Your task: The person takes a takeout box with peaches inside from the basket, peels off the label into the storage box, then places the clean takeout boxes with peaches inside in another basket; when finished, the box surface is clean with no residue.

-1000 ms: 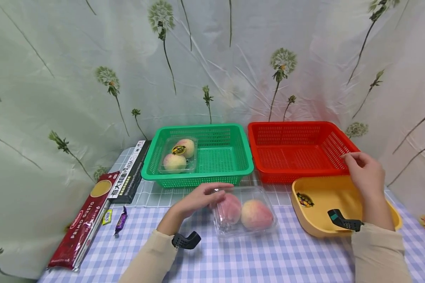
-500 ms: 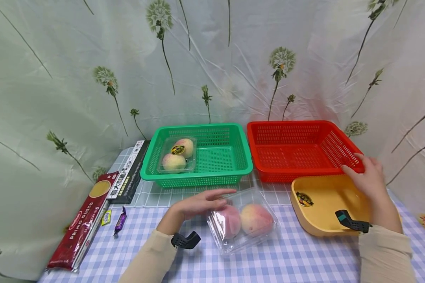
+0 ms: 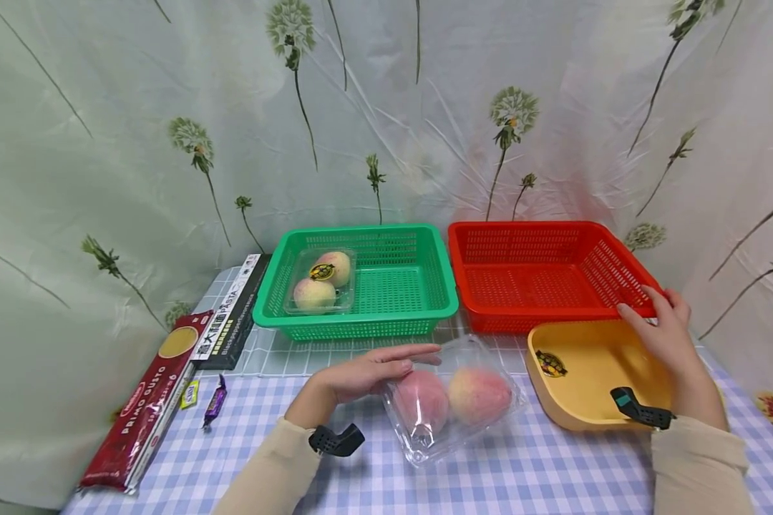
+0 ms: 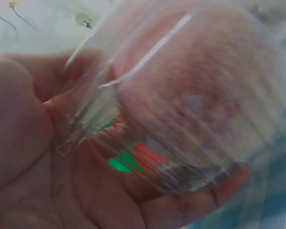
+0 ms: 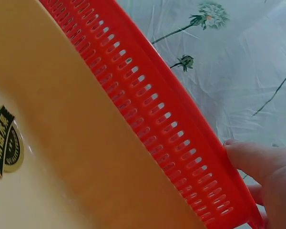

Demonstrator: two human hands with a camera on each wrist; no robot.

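My left hand (image 3: 367,375) holds a clear plastic box (image 3: 417,455) by its left side, with two pink-yellow peaches (image 3: 479,397) inside. The box hangs tilted above the checked cloth. In the left wrist view, thumb and fingers bracket the box near one peach (image 4: 200,90). On the right, my right hand (image 3: 666,329) grips the front right corner of the red basket (image 3: 522,315), its thumb (image 5: 248,157) on the rim. The fingers beyond the rim are partly hidden. Nothing lies in the red basket.
A green basket (image 3: 367,320) holds another peach pack (image 3: 315,293). A yellow bin (image 3: 592,386) with a round sticker (image 3: 550,363) stands before the red basket. At left lie a black pasta box (image 3: 238,315), a red pasta packet (image 3: 144,408) and two small sweets (image 3: 215,402).
The peach box has tilted and shifted slightly right in my left hand. My right hand has spread its fingers and settled on the red basket's corner.
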